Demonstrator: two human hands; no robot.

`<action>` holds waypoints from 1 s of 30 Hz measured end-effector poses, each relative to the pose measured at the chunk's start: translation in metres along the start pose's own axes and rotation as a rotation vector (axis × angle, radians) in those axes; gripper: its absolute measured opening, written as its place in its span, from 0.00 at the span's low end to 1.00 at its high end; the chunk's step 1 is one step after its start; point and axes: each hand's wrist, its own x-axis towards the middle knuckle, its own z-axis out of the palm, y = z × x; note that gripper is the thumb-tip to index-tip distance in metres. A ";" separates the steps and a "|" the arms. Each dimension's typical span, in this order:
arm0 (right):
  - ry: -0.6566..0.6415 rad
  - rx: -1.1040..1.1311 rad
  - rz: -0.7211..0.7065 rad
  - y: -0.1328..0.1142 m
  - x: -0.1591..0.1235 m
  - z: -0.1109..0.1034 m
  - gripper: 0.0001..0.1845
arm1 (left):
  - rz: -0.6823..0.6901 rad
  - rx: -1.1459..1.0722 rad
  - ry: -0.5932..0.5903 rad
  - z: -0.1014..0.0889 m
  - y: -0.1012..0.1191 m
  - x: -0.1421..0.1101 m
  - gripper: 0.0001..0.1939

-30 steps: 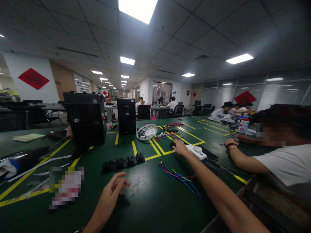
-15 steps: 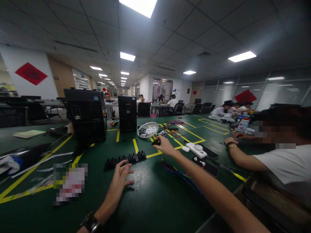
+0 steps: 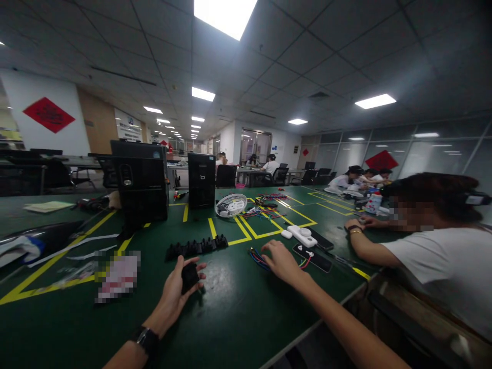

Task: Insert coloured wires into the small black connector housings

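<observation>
The black part (image 3: 189, 277) has moved from our right hand (image 3: 282, 261) to our left hand (image 3: 175, 288), whose fingers curl round it, left of centre. Our right hand bends over the coloured wires (image 3: 258, 260); we cannot tell whether it pinches any. Open green tabletop (image 3: 230, 307) spans between; its near-right edge (image 3: 292, 344) passes under our right forearm (image 3: 346, 330).

Green table (image 3: 230, 318): black part row (image 3: 198, 248), coloured wires (image 3: 258, 259), white basket (image 3: 235, 197), perhaps plastic scraps (image 3: 77, 274).
</observation>
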 end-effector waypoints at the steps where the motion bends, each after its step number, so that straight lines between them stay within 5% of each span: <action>1: -0.072 -0.064 0.061 0.017 -0.007 -0.004 0.10 | 0.009 0.006 -0.015 0.001 0.001 0.001 0.20; 5: -0.195 -0.160 0.180 0.054 -0.018 -0.007 0.09 | 0.038 0.009 -0.067 0.013 0.002 0.001 0.19; 11: -0.082 -0.058 0.290 0.061 0.011 -0.013 0.09 | 0.058 -0.036 -0.094 0.008 0.006 0.000 0.19; 16: 0.088 -0.054 0.301 0.061 0.036 -0.042 0.15 | 0.021 -0.096 -0.096 0.000 0.009 -0.002 0.20; 21: 0.407 0.303 0.177 -0.006 0.064 -0.051 0.19 | -0.015 -0.186 -0.121 0.004 0.007 -0.002 0.21; 26: 0.320 0.404 -0.335 -0.118 0.064 0.028 0.11 | -0.013 -0.247 -0.041 -0.001 0.006 0.004 0.23; 30: 0.316 0.433 -0.368 -0.145 0.053 0.085 0.10 | 0.006 -0.221 0.003 -0.007 0.004 0.008 0.24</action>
